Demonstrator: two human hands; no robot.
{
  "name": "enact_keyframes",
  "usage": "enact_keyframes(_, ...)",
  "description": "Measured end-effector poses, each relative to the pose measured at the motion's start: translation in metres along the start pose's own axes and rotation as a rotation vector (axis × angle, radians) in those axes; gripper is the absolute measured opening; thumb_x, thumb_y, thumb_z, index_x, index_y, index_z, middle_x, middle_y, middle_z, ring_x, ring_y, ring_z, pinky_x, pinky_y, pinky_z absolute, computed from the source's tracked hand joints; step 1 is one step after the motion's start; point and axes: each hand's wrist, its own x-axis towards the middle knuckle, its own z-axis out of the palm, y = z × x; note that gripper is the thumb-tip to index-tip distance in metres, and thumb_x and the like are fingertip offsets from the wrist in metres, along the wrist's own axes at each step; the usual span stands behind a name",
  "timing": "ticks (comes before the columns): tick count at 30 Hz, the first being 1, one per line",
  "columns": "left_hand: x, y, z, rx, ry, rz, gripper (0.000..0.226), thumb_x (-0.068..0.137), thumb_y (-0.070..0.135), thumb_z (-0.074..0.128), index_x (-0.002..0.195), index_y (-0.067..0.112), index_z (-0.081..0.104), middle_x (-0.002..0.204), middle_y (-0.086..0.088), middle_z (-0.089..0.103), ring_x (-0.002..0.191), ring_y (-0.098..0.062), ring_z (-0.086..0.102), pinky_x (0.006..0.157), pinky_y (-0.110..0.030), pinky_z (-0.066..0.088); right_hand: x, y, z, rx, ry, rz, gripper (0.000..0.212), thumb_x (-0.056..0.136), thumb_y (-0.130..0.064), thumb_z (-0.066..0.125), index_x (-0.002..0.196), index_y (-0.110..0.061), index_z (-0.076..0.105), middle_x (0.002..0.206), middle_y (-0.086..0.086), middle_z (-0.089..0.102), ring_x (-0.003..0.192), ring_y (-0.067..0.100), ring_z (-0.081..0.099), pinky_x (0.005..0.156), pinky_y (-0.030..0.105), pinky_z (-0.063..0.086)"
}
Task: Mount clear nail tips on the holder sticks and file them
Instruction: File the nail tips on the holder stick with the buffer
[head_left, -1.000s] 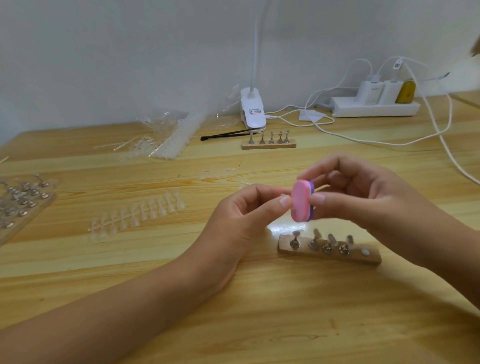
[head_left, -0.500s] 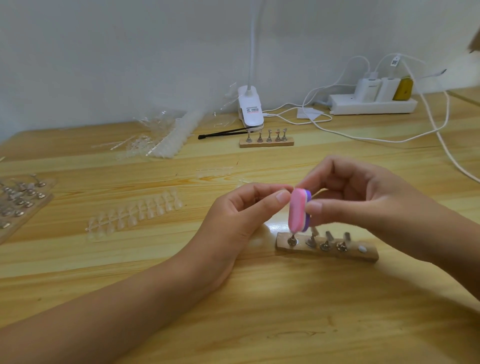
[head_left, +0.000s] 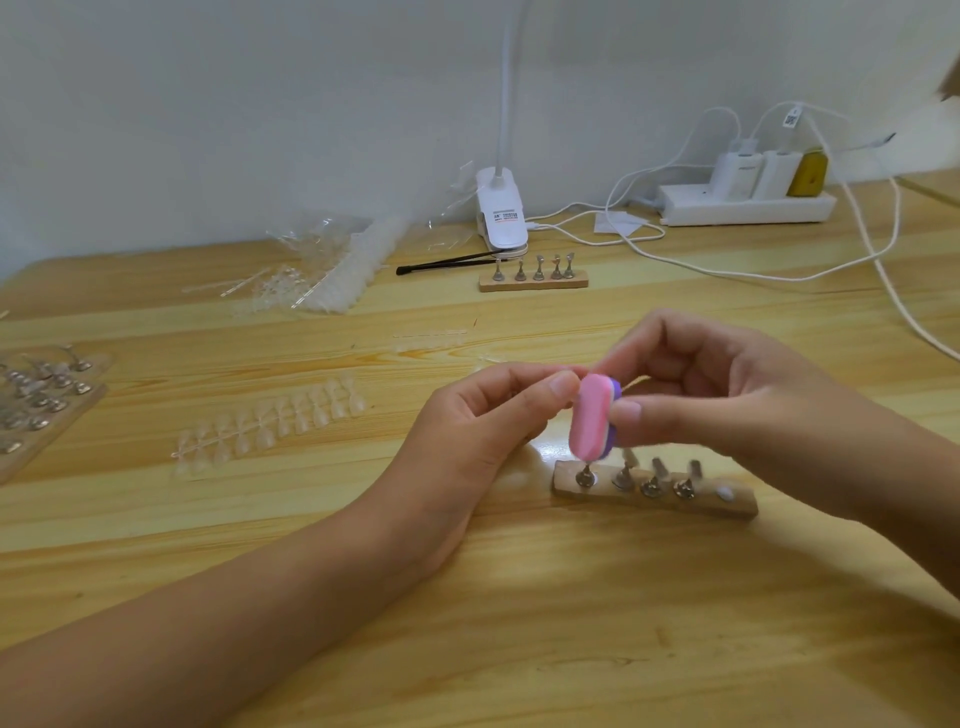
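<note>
Two hands: the left hand (head_left: 467, 431) and right hand (head_left: 727, 395) meet over the middle of the bench (head_left: 519, 623), with both forearms coming in from its near edge.
Holder: a wooden holder (head_left: 654, 501) lies flat on the bench just below the hands. Four metal sticks (head_left: 623, 475) stand on it, and there is a white spot at its right end.
File: a pink-and-purple file (head_left: 589, 421) stands upright with its lower end just over the holder's leftmost stick. I cannot tell whether it touches.
Right grip: thumb and curled fingers pinch the file by its right side.
Left grip: the fingers are curled, with thumb and forefinger pinched against the file's upper left edge. What they pinch is hidden, so I cannot tell whether this grip holds anything.
Tips: a row of clear tips (head_left: 270, 421) lies flat on the bench left of the left hand, well apart from the holder.
Rack: a wooden rack (head_left: 47, 415) with many metal sticks sits at the left edge, partly cut off.
Bag: a clear bag (head_left: 337, 260) of more tips lies further back, left of centre.
Far holder: the far holder (head_left: 532, 282) carries five sticks, with a black tool (head_left: 447, 261) just beside it.
Lamp: a white clip lamp (head_left: 501, 218) stands just behind the far holder.
Power strip: a white power strip (head_left: 743, 205) lies by the wall at far right, with cables (head_left: 675, 260) trailing over the bench.
</note>
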Motion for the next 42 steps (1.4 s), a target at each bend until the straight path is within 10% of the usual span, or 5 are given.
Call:
enact_keyframes(25,0.004,0.002,0.0,-0.247,0.108,-0.076,0.037,0.065,0.035,0.078,0.095,0.015,0.078,0.089,0.0,0.072,0.082,-0.004,0.063,0.076,-0.014,0.052,0.002,0.005,0.01,0.026,0.203,-0.077,0.027,0.067,-0.023,0.071,0.087,-0.009,0.062,0.082,0.005,0.068,0.078,0.018,0.069,0.07,0.023,0.057)
enact_keyframes(42,0.007,0.004,-0.004,-0.434,0.194,-0.121,0.024,0.076,0.032,0.072,0.092,0.014,0.075,0.091,-0.002,0.066,0.085,-0.009,0.058,0.076,-0.019,0.055,-0.014,0.011,0.053,-1.27,0.012,-0.475,0.043,0.085,-0.063,0.052,0.1,-0.026,0.069,0.096,-0.012,0.064,0.094,0.016,0.061,0.089,0.029,0.035)
